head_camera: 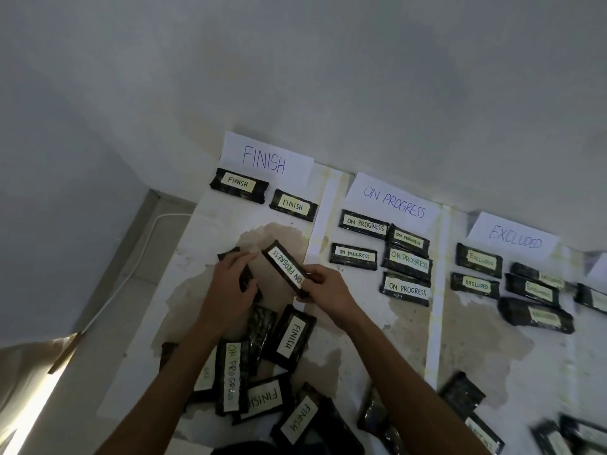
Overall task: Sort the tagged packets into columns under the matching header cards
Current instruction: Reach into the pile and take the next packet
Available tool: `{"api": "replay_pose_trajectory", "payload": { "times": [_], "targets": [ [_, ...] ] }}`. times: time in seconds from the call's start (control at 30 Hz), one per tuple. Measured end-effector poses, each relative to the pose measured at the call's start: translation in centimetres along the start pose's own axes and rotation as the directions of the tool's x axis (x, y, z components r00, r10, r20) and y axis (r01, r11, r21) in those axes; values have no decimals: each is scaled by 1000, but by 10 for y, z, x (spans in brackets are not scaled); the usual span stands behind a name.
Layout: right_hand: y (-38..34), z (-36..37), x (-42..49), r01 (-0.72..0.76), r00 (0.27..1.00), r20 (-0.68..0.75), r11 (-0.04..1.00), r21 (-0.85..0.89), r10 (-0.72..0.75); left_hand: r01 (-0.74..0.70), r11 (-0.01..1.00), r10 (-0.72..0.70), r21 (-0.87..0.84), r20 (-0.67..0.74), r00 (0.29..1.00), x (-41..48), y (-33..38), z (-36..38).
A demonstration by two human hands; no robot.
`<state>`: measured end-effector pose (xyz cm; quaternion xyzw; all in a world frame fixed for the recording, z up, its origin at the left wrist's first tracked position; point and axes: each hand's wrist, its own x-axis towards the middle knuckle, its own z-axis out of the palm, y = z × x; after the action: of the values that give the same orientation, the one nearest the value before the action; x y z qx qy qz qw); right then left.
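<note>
Gripping dark packet (247,280), left hand (230,287), label hidden

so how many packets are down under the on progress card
5 black tagged packets under the white ON PROGRESS header card: upper left, lower left, and three down the right side. None look hidden. A sixth packet is in the right hand, unplaced.

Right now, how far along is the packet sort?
Done: two packets under the FINISH card, five under the ON PROGRESS card, several under the EXCLUDED card. In hand: the right hand pinches an ON PROGRESS packet; the left hand grips a dark packet. Left: the mixed pile nearest the person, unsorted.
</note>
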<state>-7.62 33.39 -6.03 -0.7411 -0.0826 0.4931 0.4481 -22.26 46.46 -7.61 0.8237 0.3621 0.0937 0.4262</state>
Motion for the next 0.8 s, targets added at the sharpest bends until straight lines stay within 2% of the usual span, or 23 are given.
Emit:
{"api": "replay_pose_trajectory", "payload": {
  "times": [0.1,0.17,0.27,0.4,0.5,0.6,0.73,0.8],
  "targets": [
    [1,-4,-11,11,1000,4,999,47,-11,6,999,-5,-49,30,1000,-5,10,5],
    [3,-2,-18,-2,1000,-4,997,79,2,76,991,-69,-114,58,996,-6,21,8],
    [9,4,-30,40,999,9,999,30,-40,145,971,-119,-191,141,983,-10,44,14],
    [23,12,-38,165,986,30,980,-114,-163,32,989,1,-142,226,974,-18,59,24],
    [30,7,-41,190,981,-6,965,-179,-194,-25,990,67,-141,299,952,-20,61,35],
    [34,-8,-46,176,981,-47,966,-191,-188,3,990,56,-138,423,905,-16,62,47],
    [39,-33,-49,140,983,-87,965,-222,-163,-87,995,94,-37,500,861,-3,57,69],
    [43,-48,-49,74,985,-134,969,-237,-108,-146,989,127,-2,501,856,6,61,80]
  ]
}}
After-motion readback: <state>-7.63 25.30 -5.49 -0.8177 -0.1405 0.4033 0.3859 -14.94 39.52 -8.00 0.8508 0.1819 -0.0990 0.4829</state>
